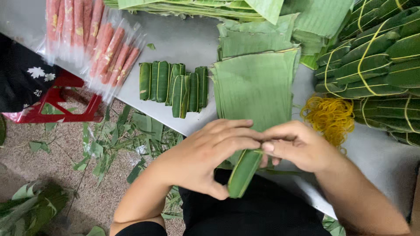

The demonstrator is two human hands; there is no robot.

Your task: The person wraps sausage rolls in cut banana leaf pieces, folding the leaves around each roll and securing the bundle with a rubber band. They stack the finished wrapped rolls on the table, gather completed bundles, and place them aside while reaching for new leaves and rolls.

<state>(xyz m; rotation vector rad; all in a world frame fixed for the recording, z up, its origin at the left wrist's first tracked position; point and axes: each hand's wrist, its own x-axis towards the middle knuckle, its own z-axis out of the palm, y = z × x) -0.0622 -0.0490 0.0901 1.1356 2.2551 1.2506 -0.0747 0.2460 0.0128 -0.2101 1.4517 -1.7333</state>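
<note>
Clasped between both hands, a green leaf-wrapped roll (244, 172) is held over the table's near edge: the left hand (205, 157) is closed around it, the right hand (297, 146) pinches its upper end. Beyond lies a stack of cut leaves (256, 87), then finished rolls (175, 85), yellow rubber bands (330, 116) and bagged pink sausages (105, 43).

My left hand (205, 159) covers the top of the leaf roll (243, 173), my right forearm (367, 205) leaves the picture's bottom edge, and the bundled rolls (380, 65) run off right.
</note>
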